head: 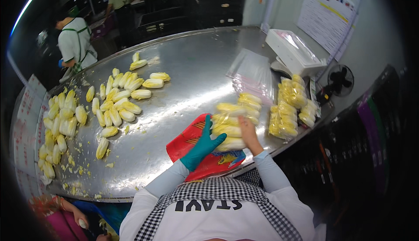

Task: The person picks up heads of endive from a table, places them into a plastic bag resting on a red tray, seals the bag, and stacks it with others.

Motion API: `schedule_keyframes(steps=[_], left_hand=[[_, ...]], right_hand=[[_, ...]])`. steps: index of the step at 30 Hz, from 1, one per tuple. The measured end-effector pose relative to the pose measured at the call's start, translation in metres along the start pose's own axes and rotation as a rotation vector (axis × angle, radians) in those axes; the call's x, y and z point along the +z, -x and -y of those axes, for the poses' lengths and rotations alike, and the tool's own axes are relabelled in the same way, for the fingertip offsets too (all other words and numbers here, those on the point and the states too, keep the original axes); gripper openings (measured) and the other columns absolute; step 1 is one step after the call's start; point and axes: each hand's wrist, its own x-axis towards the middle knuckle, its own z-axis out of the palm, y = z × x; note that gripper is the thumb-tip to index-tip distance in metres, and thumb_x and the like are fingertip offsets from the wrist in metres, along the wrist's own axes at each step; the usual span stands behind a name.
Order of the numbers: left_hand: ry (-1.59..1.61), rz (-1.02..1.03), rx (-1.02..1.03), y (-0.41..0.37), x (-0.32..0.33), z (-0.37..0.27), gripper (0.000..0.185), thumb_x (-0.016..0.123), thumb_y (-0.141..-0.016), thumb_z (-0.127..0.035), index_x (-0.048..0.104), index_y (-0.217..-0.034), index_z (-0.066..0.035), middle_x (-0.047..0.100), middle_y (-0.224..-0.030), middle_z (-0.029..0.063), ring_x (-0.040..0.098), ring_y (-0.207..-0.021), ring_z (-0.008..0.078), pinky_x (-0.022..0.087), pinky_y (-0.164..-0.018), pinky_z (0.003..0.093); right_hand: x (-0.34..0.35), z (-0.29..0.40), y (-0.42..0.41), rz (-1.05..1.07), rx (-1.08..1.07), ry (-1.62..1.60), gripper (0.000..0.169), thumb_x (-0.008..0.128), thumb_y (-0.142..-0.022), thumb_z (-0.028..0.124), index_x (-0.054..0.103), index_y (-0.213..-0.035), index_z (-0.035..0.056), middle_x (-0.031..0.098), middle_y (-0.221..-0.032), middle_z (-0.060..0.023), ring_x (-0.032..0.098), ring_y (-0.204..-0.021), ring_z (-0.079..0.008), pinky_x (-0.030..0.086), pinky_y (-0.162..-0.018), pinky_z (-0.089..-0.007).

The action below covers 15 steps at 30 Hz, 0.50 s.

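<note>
Both hands are on a stack of baby napa cabbages [227, 128], pale yellow and white, which looks wrapped in clear plastic but is blurred. My left hand [203, 145], in a teal rubber glove, presses its left side with the thumb along the near side. My bare right hand [249, 134] grips its right side. Beneath lies a red plastic sheet or bag [185, 146] with a coloured print. Just beyond my right hand is another short stack of cabbages [250, 102]. Flat clear plastic bags [250, 69] lie further back.
Filled cabbage bags [283, 120] stand at the steel table's [193, 67] right edge, near a white foam box [294, 56] and a black fan [340, 79]. Loose cabbages [114, 107] and leaf scraps spread leftward. Co-workers stand beyond; another person's hand [79, 215] holds something at lower left.
</note>
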Motion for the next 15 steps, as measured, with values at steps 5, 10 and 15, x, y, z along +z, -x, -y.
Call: schedule_keyframes(steps=[5,10,15], left_hand=[[0.123,-0.124,-0.084,0.002,-0.040,-0.016,0.062,0.054,-0.099,-0.030,0.026,-0.150,-0.010,0.052,-0.134,0.0144,0.057,-0.114,0.0221,0.046,-0.096,0.0342],[0.311,-0.315,-0.140,0.021,-0.113,0.005,0.048,0.051,-0.099,-0.025,0.038,-0.141,-0.007,0.062,-0.118,0.0143,0.064,-0.098,0.0243,0.052,-0.088,0.0357],[0.479,-0.442,-0.120,0.039,-0.224,0.025,0.044,0.056,-0.095,-0.029,0.048,-0.133,-0.009,0.063,-0.116,0.0136,0.064,-0.097,0.0254,0.053,-0.086,0.0402]], right_hand=[[-0.092,-0.042,-0.120,-0.060,0.160,-0.048,0.066,0.043,-0.099,0.050,0.059,-0.116,-0.0108,0.062,-0.113,-0.0285,0.059,-0.105,-0.0349,0.043,-0.091,-0.0415],[-0.110,-0.099,-0.146,0.120,0.179,0.891,0.065,0.036,-0.099,0.050,0.056,-0.121,-0.0080,0.057,-0.121,-0.0318,0.057,-0.110,-0.0433,0.044,-0.094,-0.0458],[-0.115,-0.057,-0.142,-0.114,0.152,1.029,0.047,0.045,-0.097,0.041,0.054,-0.120,0.0011,0.060,-0.105,-0.0279,0.060,-0.099,-0.0440,0.048,-0.085,-0.0479]])
